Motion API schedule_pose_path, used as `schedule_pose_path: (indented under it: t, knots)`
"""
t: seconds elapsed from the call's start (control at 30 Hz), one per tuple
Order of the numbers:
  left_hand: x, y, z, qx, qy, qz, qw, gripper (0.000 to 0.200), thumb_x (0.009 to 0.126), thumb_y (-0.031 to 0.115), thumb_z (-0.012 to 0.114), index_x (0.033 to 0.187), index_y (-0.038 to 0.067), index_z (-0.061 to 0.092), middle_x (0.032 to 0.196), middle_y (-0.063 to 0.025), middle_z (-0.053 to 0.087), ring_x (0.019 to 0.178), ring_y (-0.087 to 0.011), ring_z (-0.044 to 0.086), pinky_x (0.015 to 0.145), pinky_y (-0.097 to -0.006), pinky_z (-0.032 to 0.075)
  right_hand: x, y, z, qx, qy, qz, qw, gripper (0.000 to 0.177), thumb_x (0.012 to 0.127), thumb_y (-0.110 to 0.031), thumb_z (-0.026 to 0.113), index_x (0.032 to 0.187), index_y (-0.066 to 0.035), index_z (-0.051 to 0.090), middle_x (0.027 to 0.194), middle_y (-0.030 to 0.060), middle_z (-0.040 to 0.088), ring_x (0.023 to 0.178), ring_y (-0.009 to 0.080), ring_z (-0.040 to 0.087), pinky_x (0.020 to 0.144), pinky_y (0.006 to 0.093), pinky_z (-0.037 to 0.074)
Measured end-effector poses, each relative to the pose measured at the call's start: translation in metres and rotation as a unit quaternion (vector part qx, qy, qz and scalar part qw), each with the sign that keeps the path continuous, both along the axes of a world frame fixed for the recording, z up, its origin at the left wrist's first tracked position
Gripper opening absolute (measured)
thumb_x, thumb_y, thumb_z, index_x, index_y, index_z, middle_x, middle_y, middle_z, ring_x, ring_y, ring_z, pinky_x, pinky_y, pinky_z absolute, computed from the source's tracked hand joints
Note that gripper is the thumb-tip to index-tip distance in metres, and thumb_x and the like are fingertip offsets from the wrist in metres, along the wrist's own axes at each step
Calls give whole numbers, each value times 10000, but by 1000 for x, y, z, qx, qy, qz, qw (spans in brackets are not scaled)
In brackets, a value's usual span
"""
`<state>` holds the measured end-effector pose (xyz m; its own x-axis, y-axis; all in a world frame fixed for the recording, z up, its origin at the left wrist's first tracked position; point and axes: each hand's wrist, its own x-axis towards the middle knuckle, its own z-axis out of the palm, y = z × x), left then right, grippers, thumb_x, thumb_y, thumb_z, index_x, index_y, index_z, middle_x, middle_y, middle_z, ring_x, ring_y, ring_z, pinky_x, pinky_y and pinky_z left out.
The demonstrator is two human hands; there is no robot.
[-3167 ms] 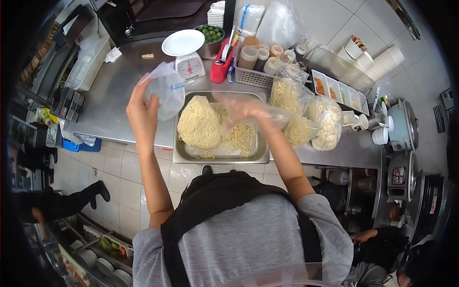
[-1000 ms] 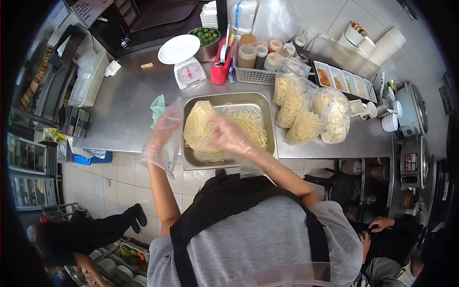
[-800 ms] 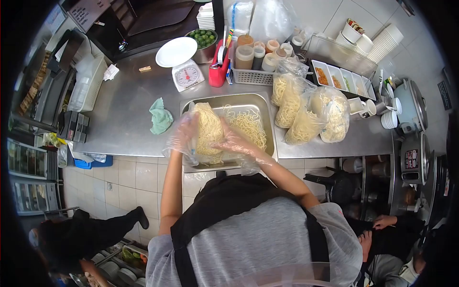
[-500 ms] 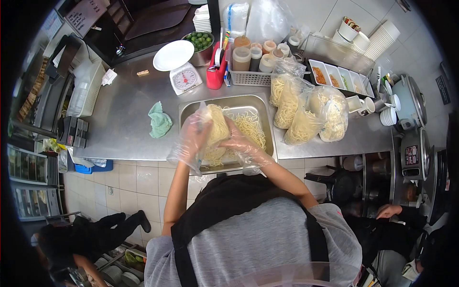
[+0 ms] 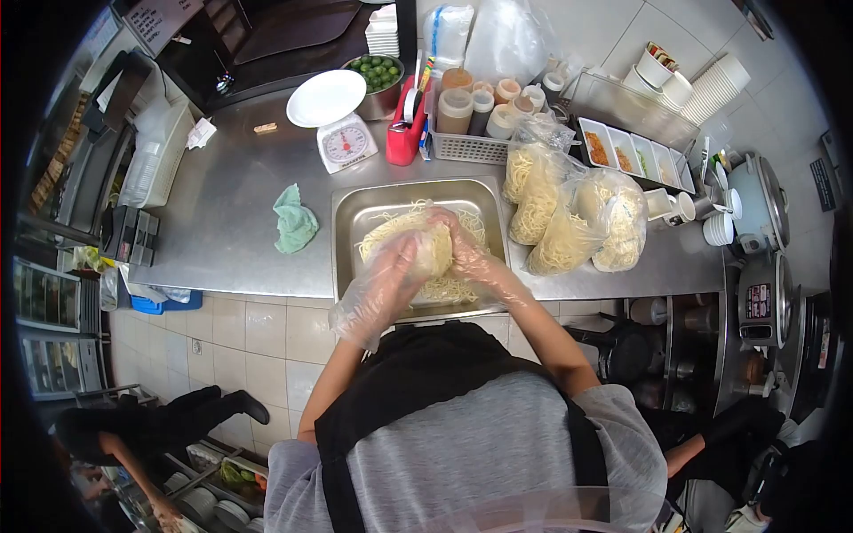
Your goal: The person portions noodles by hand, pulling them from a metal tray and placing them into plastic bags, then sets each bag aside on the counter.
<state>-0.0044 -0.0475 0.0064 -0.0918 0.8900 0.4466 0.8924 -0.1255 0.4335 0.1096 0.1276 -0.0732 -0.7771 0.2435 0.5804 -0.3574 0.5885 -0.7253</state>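
Note:
Over a steel tray [image 5: 345, 206] of loose noodles [image 5: 449, 290], my left hand [image 5: 391, 271] and my right hand [image 5: 460, 247], both in clear plastic gloves, hold a clump of noodles in a clear bag [image 5: 434, 247] between them. My left hand is at its near left side, with fingers curved against it. The right fingers press on its right side. More noodles lie in the tray behind and beside the hands. Several filled bags of noodles [image 5: 562, 240] stand on the counter just right of the tray.
Left of the tray lies a green cloth [image 5: 294, 219]. Behind are a scale [image 5: 346, 142] with a white plate [image 5: 326, 99], a red tape dispenser [image 5: 406, 124], a basket of bottles [image 5: 471, 147] and a topping container [image 5: 633, 153]. Other people are at lower left [image 5: 133, 435] and lower right [image 5: 711, 453].
Both hands have shifted with the bagged clump; the left hand moved right and nearer the body. The clump is lower over the tray, and noodles now show at the tray's back left.

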Motion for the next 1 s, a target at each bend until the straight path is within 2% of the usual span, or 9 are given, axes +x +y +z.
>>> schedule_pose_path:
  t: [0.2, 0.3, 0.33, 0.53, 0.63, 0.73, 0.8, 0.87, 1.0]
  knots:
    - [22, 5, -16, -45, 25, -103, 993, 638, 808, 115, 635, 1371, 51, 340, 1300, -186, 484, 1214, -323, 474, 1020, -414, 386, 44, 5, 45, -41, -237, 11, 971, 813, 748, 41, 690, 1412, -185, 279, 1337, 150, 435, 1283, 278, 402, 1042, 367, 338]
    - [33, 11, -4, -105, 47, -140, 983, 503, 843, 127, 554, 1308, -8, 418, 1331, -169, 462, 1283, -272, 406, 1079, -393, 321, 50, 16, 31, -317, -262, 40, 911, 775, 762, 131, 585, 1417, -182, 314, 1331, 178, 467, 1247, 261, 456, 1010, 332, 380]
    - [35, 15, -13, -108, 52, -145, 982, 496, 849, 129, 545, 1309, -6, 419, 1337, -163, 459, 1290, -270, 396, 1085, -388, 313, 48, 22, 25, -226, -258, 0, 939, 696, 803, 112, 524, 1410, -170, 334, 1253, 176, 534, 1174, 257, 524, 980, 333, 412]
    - [15, 6, -2, -95, 0, -113, 989, 597, 806, 143, 624, 1354, 55, 402, 1330, -170, 469, 1267, -282, 426, 1072, -399, 338, 52, 18, 43, -161, -306, -85, 934, 560, 858, -29, 576, 1379, -109, 389, 1172, 171, 580, 1123, 221, 547, 944, 336, 439]
    - [-18, -8, 0, -79, -11, -36, 996, 684, 762, 167, 694, 1373, 88, 398, 1315, -177, 486, 1234, -268, 469, 1040, -378, 377, 56, -1, 79, -119, -373, -130, 911, 610, 826, -169, 679, 1363, -82, 404, 1176, 189, 581, 1088, 254, 569, 923, 339, 457]
    - [-46, -13, -20, -127, -83, 71, 986, 610, 817, 144, 658, 1367, 83, 401, 1304, -124, 506, 1174, -227, 512, 935, -300, 464, 55, -13, 64, -40, -414, -100, 904, 776, 736, -305, 771, 1366, -58, 391, 1273, 208, 523, 1165, 306, 519, 979, 351, 417]
    - [-50, -10, -29, -295, -285, 62, 910, 613, 839, 196, 663, 1372, 68, 389, 1275, -88, 528, 1133, -183, 528, 924, -278, 458, 50, -22, 59, -27, -410, -128, 903, 846, 692, -341, 797, 1371, -52, 384, 1338, 205, 465, 1229, 325, 461, 1023, 354, 373]
    - [-50, -10, -49, -347, -437, 50, 829, 626, 850, 223, 669, 1378, 58, 377, 1242, -58, 549, 1093, -145, 536, 916, -262, 453, 46, -22, 51, -43, -400, -131, 906, 898, 661, -361, 815, 1377, -47, 373, 1389, 198, 415, 1281, 329, 407, 1058, 357, 334]
    - [-35, -13, -65, -289, -604, 47, 741, 609, 857, 170, 665, 1376, 38, 376, 1237, -64, 548, 1113, -145, 508, 974, -285, 404, 44, -20, 44, -80, -359, -107, 924, 948, 628, -336, 839, 1390, -47, 355, 1424, 179, 379, 1320, 310, 364, 1086, 366, 298]
